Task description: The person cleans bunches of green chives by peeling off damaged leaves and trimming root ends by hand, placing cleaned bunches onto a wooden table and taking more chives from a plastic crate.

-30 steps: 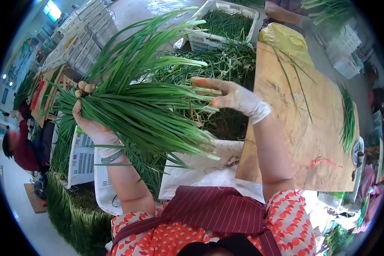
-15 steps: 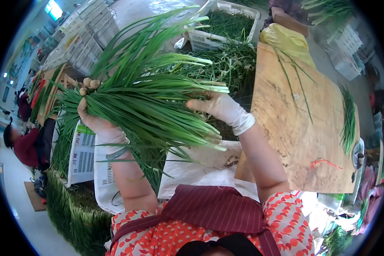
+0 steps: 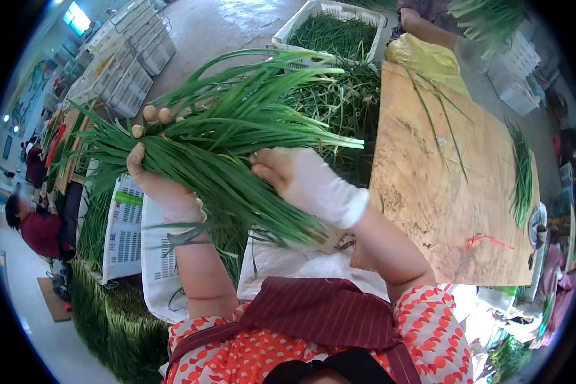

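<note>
My left hand (image 3: 160, 187) clamps the greens (image 3: 201, 169) in the air off the left edge of the bench (image 3: 422, 211); my right hand (image 3: 304, 182) curls against them, whether gripping I can't tell. They seem light, limp, easily bruised, best held where narrowest

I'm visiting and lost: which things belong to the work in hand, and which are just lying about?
In the work:
bunch of green stalks
left hand, gripping it
right hand, curled against it

Probably just lying about:
red string on the wooden board
yellow bag beside it
</note>
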### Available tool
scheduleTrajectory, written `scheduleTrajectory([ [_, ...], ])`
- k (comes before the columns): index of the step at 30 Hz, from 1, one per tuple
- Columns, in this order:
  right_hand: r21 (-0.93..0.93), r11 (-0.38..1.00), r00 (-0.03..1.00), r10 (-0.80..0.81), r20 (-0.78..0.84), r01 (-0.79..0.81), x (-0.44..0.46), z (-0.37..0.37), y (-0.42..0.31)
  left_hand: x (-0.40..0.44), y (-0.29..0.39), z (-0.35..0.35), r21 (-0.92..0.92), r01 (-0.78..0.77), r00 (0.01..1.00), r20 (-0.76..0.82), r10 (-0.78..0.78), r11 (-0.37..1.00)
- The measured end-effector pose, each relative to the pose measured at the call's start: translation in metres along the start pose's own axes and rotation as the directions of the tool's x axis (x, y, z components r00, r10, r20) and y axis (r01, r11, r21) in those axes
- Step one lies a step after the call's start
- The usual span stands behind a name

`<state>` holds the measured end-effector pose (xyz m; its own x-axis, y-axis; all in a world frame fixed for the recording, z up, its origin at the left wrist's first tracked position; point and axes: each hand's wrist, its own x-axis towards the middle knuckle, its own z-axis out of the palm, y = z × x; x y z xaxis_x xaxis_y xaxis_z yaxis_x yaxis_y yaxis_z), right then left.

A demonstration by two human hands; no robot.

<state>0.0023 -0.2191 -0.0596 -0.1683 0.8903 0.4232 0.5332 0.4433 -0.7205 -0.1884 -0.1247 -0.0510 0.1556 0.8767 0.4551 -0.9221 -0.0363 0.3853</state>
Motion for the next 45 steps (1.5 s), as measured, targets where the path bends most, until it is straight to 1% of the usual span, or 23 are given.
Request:
scheduleTrajectory([
  [1,0.060,0.998,0.997,0.017,0.078,-0.022,-0.004,-0.011,0.003,0.001,0.002,-0.002,0.001,-0.002,1.000,-0.002,0.002,1.000],
  [3,0.568,0.730,0.922,0.247,0.298,-0.380,-0.023,-0.043,0.005,0.002,0.008,-0.008,0.078,-0.108,0.990,-0.085,0.115,0.991],
  [4,0.755,0.552,0.935,0.181,0.305,-0.354,-0.034,-0.057,0.012,0.003,0.013,-0.014,0.084,-0.107,0.989,-0.092,0.114,0.991],
  [5,0.620,0.724,0.951,0.189,0.243,-0.302,-0.040,-0.077,0.019,0.003,0.018,-0.021,0.070,-0.102,0.991,-0.084,0.107,0.992],
  [6,0.728,0.662,0.980,0.182,0.077,-0.179,-0.048,-0.085,0.028,0.003,0.021,-0.028,0.055,-0.097,0.992,-0.079,0.101,0.994],
  [8,0.963,0.270,0.998,-0.057,0.015,0.001,-0.052,-0.107,0.071,0.004,0.026,-0.040,0.044,-0.129,0.990,-0.056,0.132,0.991],
  [10,0.994,0.085,0.948,-0.316,-0.044,0.075,-0.046,-0.107,0.098,0.002,0.027,-0.041,0.030,-0.163,0.986,-0.029,0.164,0.986],
  [11,0.682,0.719,0.989,0.137,0.049,-0.134,-0.047,-0.099,0.107,0.001,0.028,-0.037,0.027,-0.176,0.982,-0.062,0.178,0.984],
  [12,0.064,0.858,0.840,0.512,-0.181,-0.510,-0.045,-0.093,0.107,0.002,0.029,-0.035,0.025,-0.188,0.978,-0.092,0.190,0.982],
  [13,0.066,0.858,0.840,0.512,-0.182,-0.509,-0.043,-0.087,0.104,0.002,0.029,-0.035,0.026,-0.187,0.978,-0.089,0.189,0.982],
  [15,-0.284,0.874,0.914,0.406,-0.020,-0.394,-0.038,-0.069,0.094,0.003,0.030,-0.039,-0.011,-0.184,0.982,-0.048,0.184,0.983],
  [17,0.420,0.832,0.932,0.324,0.162,-0.362,-0.027,-0.042,0.081,0.004,0.030,-0.043,0.000,-0.174,0.983,-0.053,0.174,0.985],
  [20,0.275,0.867,0.908,0.376,0.186,-0.415,0.002,-0.008,0.059,0.006,0.023,-0.037,0.000,-0.168,0.985,-0.040,0.168,0.986],
  [23,0.504,0.689,0.852,0.381,0.359,-0.520,0.025,0.014,0.064,0.006,0.016,-0.033,0.002,-0.189,0.982,-0.027,0.189,0.982],
  [25,0.863,0.218,0.880,0.255,0.401,-0.456,0.029,0.021,0.062,0.005,0.017,-0.033,0.016,-0.200,0.979,-0.027,0.201,0.980],
  [26,0.863,0.219,0.881,0.253,0.401,-0.455,0.026,0.020,0.060,0.004,0.018,-0.034,0.038,-0.207,0.978,-0.017,0.207,0.978],
  [28,0.969,-0.108,0.885,0.394,0.247,-0.222,0.014,0.014,0.054,0.003,0.022,-0.036,0.060,-0.214,0.977,-0.006,0.214,0.975],
  [30,0.956,0.098,0.944,0.218,0.249,-0.275,-0.008,-0.007,0.082,0.002,0.033,-0.040,0.024,-0.183,0.983,-0.022,0.184,0.983],
  [35,1.000,-0.009,0.933,0.358,0.028,-0.027,-0.053,-0.046,0.141,0.001,0.044,-0.049,-0.023,-0.209,0.978,-0.011,0.209,0.978],
  [38,0.972,0.219,0.780,0.622,-0.071,-0.086,-0.063,-0.073,0.151,0.002,0.047,-0.050,-0.077,-0.163,0.987,-0.005,0.163,0.984],
  [39,0.971,0.223,0.783,0.618,-0.073,-0.086,-0.060,-0.074,0.138,0.003,0.045,-0.048,-0.035,-0.198,0.980,-0.029,0.197,0.980],
  [43,0.613,0.614,0.807,0.587,0.066,-0.497,-0.024,-0.053,0.052,0.003,0.036,-0.039,0.029,-0.208,0.978,-0.025,0.209,0.978],
  [45,0.704,0.582,0.859,0.507,0.077,-0.407,-0.005,-0.026,0.036,0.001,0.023,-0.023,0.070,-0.248,0.965,-0.066,0.253,0.966],
])
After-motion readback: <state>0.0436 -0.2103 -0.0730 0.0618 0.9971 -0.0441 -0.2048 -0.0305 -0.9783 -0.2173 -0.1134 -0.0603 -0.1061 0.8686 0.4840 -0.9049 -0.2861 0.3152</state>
